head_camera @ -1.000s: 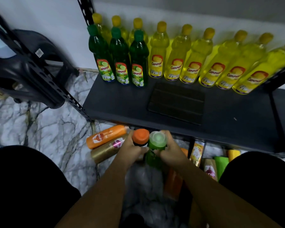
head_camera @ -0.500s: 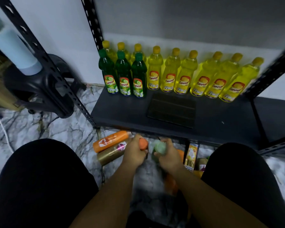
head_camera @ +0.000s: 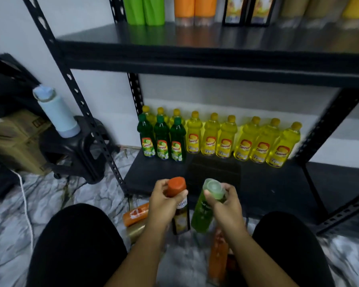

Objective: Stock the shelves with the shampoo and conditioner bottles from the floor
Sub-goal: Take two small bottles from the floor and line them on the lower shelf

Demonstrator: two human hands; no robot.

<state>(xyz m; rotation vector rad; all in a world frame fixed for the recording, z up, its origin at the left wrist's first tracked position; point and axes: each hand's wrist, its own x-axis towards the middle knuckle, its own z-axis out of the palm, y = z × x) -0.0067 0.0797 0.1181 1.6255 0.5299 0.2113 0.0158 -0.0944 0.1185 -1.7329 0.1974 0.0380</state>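
Observation:
My left hand (head_camera: 163, 200) grips a dark bottle with an orange cap (head_camera: 180, 212) near its neck, held upright above the floor. My right hand (head_camera: 224, 201) grips a green bottle with a pale green cap (head_camera: 204, 212) beside it. Both hang in front of the lower shelf (head_camera: 267, 189). On the marble floor lie an orange bottle (head_camera: 135, 213), a gold bottle (head_camera: 136, 232) and another orange bottle (head_camera: 217, 257). The upper shelf (head_camera: 195, 52) carries green bottles (head_camera: 143, 10), orange bottles (head_camera: 192, 9) and other bottles along its back.
Green and yellow dish-soap bottles (head_camera: 226, 139) line the back of the lower shelf. A black shelf post (head_camera: 87, 112) stands left of my hands. A pale blue flask (head_camera: 56, 112) sits on a black stool (head_camera: 77, 154), beside a cardboard box (head_camera: 13, 139). My knees frame the floor bottles.
Both hands have lifted their bottles off the floor up to the level of the lower shelf. My view has tilted up, and the upper shelf has come into sight.

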